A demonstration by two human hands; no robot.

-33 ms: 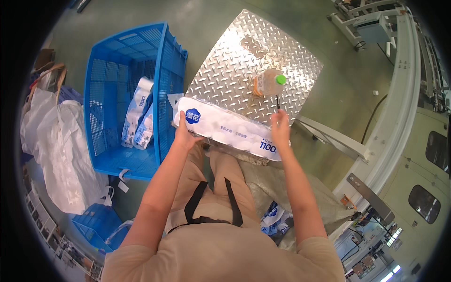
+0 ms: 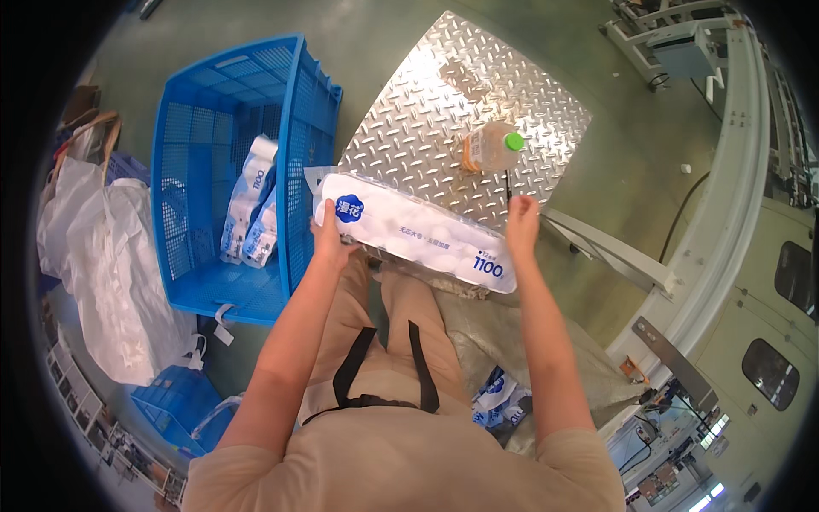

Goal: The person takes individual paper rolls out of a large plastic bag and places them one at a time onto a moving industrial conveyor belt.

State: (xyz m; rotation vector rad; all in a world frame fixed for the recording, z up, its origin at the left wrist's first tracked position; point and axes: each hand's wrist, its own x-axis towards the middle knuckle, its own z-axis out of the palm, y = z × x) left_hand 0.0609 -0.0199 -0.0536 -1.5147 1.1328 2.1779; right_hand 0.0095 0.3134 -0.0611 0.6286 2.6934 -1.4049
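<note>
A long white pack of toilet rolls (image 2: 418,235) in clear film with blue print lies tilted in front of me, along the near edge of a metal plate table. My left hand (image 2: 331,235) grips its left end, thumb on top and fingers underneath. Loose clear film (image 2: 317,177) sticks out past that end. Beside the right end is my right hand (image 2: 523,226), fingers curled together; whatever they may hold is too small to make out. A bottle with a green cap (image 2: 493,147) lies on the plate beyond, next to a thin dark rod (image 2: 508,183).
The diamond-patterned metal plate (image 2: 409,102) spreads ahead. At left, a blue crate (image 2: 294,230) contains wrapped roll packs (image 2: 252,192). White plastic bags (image 2: 128,273) and a smaller blue crate (image 2: 175,410) lie farther left. Machine frames and a white rail (image 2: 708,205) run along the right.
My right hand has shifted slightly right and away from me, off the top of the pack's right end. My left hand keeps hold, and the film at the left end shows more.
</note>
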